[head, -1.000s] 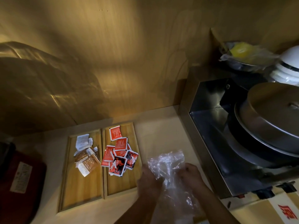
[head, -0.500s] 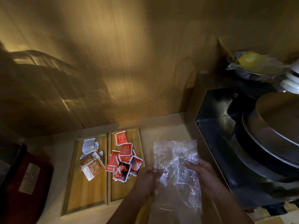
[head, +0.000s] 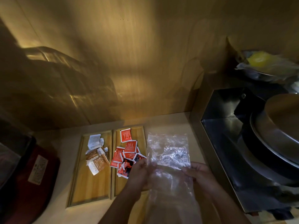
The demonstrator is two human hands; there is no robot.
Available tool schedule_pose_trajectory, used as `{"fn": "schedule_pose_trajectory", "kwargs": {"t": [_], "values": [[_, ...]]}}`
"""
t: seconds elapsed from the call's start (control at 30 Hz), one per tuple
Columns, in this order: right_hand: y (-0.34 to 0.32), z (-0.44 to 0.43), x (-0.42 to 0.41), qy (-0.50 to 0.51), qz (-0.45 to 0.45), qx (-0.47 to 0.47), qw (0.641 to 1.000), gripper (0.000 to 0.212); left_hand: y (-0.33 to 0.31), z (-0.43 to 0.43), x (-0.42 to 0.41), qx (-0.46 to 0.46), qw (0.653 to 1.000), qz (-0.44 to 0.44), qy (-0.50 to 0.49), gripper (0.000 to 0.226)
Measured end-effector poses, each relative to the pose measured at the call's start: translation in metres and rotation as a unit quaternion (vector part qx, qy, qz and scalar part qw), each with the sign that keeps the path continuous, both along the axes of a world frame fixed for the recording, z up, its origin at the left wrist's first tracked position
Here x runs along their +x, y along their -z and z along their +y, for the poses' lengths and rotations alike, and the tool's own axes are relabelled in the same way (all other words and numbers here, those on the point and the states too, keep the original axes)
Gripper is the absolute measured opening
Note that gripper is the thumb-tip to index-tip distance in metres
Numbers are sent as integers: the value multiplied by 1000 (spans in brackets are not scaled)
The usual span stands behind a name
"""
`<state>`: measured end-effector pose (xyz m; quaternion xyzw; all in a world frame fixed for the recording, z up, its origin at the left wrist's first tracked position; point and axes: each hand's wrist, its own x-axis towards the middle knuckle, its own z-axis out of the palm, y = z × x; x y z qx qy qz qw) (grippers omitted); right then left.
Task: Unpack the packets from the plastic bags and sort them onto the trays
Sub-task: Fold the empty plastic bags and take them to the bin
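Head view: both hands held a clear bag point(head: 168, 149) up over the counter, right of the trays. The left hand point(head: 140, 173) pinched its left edge and the right hand point(head: 199, 173) its right edge, fingers curled on the plastic. The bag looked empty, though glare hid part of it. Step, likely: checking an emptied bag. Next: set it aside clear of the trays. The left tray point(head: 87, 188) held white and brown packets point(head: 97, 154) at its far end. The right tray point(head: 120, 186) held red packets point(head: 127, 149), piled loosely.

Dim wooden wall point(head: 129, 62), pale counter point(head: 169, 123), steel cooker point(head: 226, 126)
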<state>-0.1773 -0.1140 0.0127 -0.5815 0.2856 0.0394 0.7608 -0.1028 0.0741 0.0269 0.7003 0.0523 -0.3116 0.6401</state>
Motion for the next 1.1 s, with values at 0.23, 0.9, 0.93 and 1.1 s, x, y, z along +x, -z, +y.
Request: {"fn": "schedule_pose_trajectory", "kwargs": {"t": [0.23,0.9,0.93,1.1], "values": [[0,-5,0,-39,7,12,999,20,-12,10,-6,-13,995,14,96,31],[-6,1,-5,-48,-9,-20,999,47,-12,22,-9,-30,999,-11,6,34],[-4,2,-5,-46,-10,-36,998,46,-13,22,-9,-38,999,8,-10,25],[-8,5,-2,-41,-33,-112,992,50,-27,27,-13,-36,980,187,51,44]]}}
